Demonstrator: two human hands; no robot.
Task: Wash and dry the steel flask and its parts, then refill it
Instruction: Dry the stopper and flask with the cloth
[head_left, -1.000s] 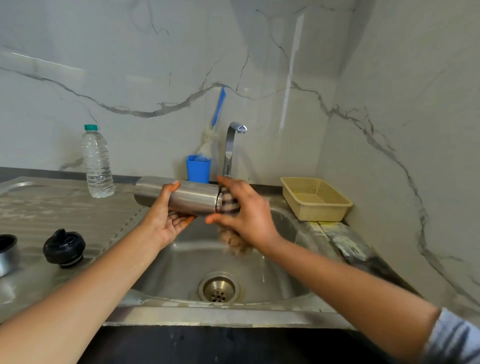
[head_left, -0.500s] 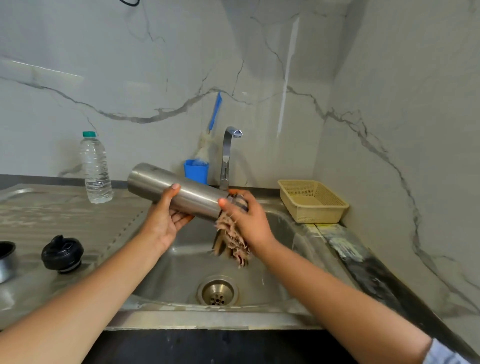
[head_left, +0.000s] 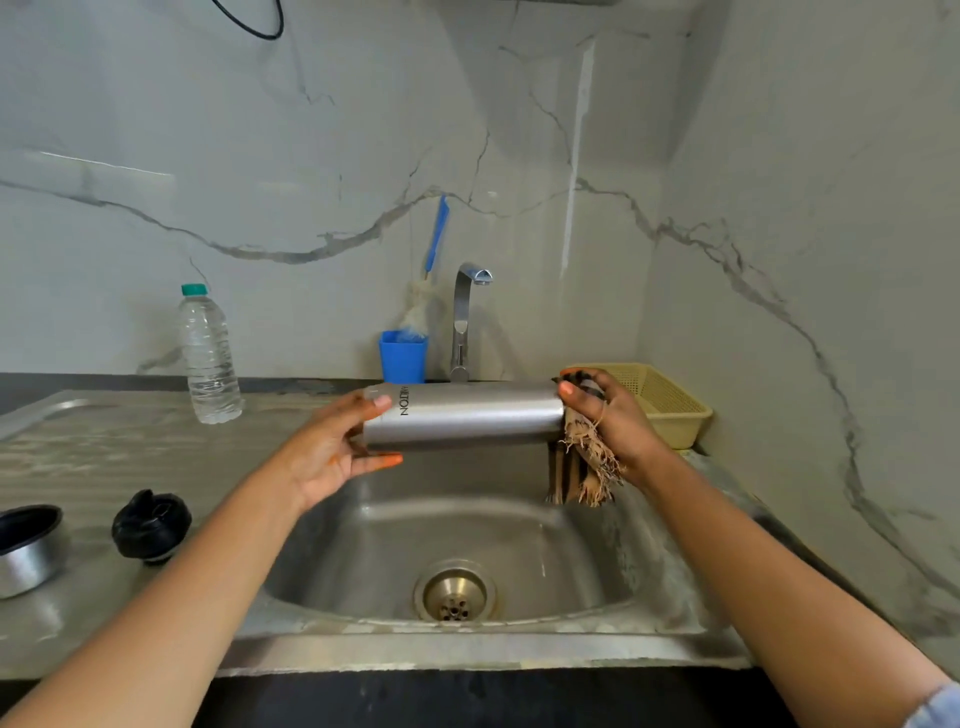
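The steel flask lies level above the sink basin, lettering toward its left end. My left hand grips that left end, thumb below and fingers on top. At the flask's right end my right hand holds a brown striped fringed cloth, which hangs down from my palm. The black stopper lid and the steel cup cap sit on the draining board at the left.
A clear plastic water bottle stands at the back left. Behind the sink are a blue cup with a bottle brush and the tap. A yellow basket sits at the right by the wall.
The flask has swung from tilted to level and shifted right. My right hand with the cloth moved to the flask's right end. My left hand now grips the opposite end.
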